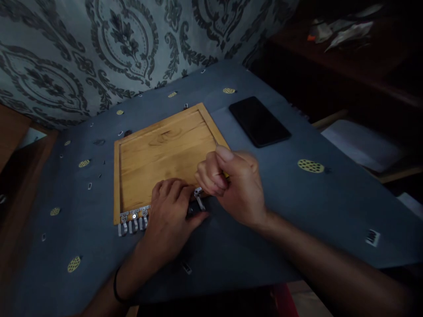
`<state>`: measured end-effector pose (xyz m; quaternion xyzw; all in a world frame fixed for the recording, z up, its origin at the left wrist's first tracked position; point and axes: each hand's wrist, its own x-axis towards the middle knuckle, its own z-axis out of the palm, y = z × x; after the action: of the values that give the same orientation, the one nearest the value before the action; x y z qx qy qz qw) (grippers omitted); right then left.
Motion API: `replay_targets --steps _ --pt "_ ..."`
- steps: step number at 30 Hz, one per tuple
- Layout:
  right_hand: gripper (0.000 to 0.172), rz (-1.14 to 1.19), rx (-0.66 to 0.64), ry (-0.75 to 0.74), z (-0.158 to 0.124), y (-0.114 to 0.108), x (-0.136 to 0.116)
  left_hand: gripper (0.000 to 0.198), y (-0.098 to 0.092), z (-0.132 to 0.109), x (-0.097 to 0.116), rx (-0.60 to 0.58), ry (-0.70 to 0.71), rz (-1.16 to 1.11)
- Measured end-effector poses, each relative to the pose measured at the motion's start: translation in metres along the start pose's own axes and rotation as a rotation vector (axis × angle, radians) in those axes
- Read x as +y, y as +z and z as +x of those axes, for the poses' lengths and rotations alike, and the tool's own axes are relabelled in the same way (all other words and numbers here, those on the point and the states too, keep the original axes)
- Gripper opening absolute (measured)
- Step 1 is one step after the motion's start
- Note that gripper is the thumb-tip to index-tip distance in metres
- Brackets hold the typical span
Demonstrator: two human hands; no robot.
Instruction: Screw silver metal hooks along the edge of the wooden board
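A framed wooden board (165,145) lies on the cloth-covered table, with a row of metal hooks (134,220) along its near edge. My left hand (172,215) grips that near edge, its fingers curled on top and its thumb stretched out in front, hiding the middle of the row. Just right of its fingers is another metal hook (199,199). My right hand (234,180) is closed in a fist above the board's near right corner. A small yellow bit shows by its fingers, but what it holds is hidden.
A black phone (259,121) lies on the blue tablecloth (264,246), right of the board. Patterned fabric (125,44) rises behind the table. Dark wooden furniture (346,66) stands at the right, with crumpled wrappers (350,35) on it.
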<state>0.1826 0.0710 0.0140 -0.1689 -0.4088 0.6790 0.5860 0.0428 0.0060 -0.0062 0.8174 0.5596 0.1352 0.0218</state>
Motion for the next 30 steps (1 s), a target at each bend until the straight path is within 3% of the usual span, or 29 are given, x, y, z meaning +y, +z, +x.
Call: replay_targets --steps 13,30 --pt "0.068 -0.016 0.009 0.014 0.0022 0.0001 -0.0022 0.037 -0.0021 -0.0007 0.0008 -0.076 -0.026 -0.053" --pt "0.064 0.005 -0.02 0.006 -0.0014 -0.0041 0.0002 0.037 0.0031 -0.0011 -0.0014 -0.017 -0.028 -0.046"
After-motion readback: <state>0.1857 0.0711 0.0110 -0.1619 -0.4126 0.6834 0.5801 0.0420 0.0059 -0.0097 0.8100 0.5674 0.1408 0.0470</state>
